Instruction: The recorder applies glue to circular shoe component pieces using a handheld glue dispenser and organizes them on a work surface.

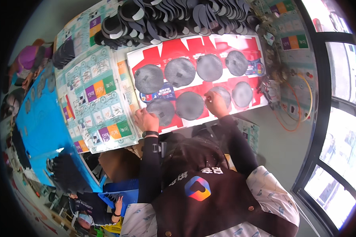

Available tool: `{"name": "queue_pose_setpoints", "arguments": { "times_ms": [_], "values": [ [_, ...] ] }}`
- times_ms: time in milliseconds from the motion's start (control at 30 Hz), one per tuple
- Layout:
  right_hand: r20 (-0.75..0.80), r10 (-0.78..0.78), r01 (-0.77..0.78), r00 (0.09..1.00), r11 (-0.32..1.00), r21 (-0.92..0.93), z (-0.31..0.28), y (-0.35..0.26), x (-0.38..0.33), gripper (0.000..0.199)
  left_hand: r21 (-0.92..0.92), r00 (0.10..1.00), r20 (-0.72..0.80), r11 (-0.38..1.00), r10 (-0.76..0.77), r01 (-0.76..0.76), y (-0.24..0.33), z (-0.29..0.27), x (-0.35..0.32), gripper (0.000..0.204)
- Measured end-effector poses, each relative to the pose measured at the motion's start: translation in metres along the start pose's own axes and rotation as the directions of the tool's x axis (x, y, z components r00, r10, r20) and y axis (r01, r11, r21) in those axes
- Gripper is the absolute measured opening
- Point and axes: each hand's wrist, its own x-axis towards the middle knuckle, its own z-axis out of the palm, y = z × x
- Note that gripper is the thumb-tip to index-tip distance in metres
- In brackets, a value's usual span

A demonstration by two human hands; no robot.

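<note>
Two rows of round, dark grey, felt-like pads lie on a red and white printed sheet (194,46). My left hand (147,120) is at the left rim of the near-left pad (163,112), fingers curled against its edge; whether they grip it cannot be made out. The right hand (216,106) has its fingers pinched together, between the second near-row pad (190,106) and the third one (222,94), partly covering the third. Anything inside that pinch is hidden. Small dark square patches show on some pads, such as the far-row pad (180,72).
Stacks of curved dark grey pieces (178,19) line the table's far edge. Printed teal sheets (101,98) cover its left part. Farther left stands a blue-topped table (47,126). A co-worker (95,209) is at lower left beside a blue bin (128,197). Orange and yellow hoses (300,118) hang right.
</note>
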Motion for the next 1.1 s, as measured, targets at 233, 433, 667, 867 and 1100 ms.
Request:
{"name": "queue_pose_setpoints", "arguments": {
  "times_ms": [233, 433, 667, 867, 1100],
  "values": [
    [0.047, -0.052, 0.059, 0.998, 0.982, -0.182, 0.034, -0.03, 0.031, 0.014, -0.068, 0.988, 0.122, 0.993, -0.093, 0.102, -0.025, 0.008, 0.021, 0.019],
    [0.018, -0.228, 0.222, 0.973, 0.921, -0.319, 0.056, -0.039, 0.052, 0.009, -0.135, 0.961, 0.256, 0.98, -0.11, 0.148, -0.042, 0.017, 0.036, 0.015],
    [0.121, -0.267, 0.293, 0.956, 0.877, -0.38, 0.059, -0.037, 0.056, 0.009, -0.253, 0.977, 0.2, 0.96, -0.072, 0.123, -0.047, 0.022, 0.034, 0.014],
    [0.277, -0.198, 0.309, 0.94, 0.836, -0.453, 0.056, -0.046, 0.068, 0.014, -0.321, 0.973, 0.216, 0.935, -0.083, 0.151, -0.049, 0.031, 0.036, 0.015],
    [0.342, -0.305, 0.434, 0.889, 0.802, -0.411, 0.05, -0.044, 0.07, 0.015, -0.356, 0.956, 0.289, 0.921, -0.053, 0.159, -0.049, 0.03, 0.033, 0.02]
  ]
}}
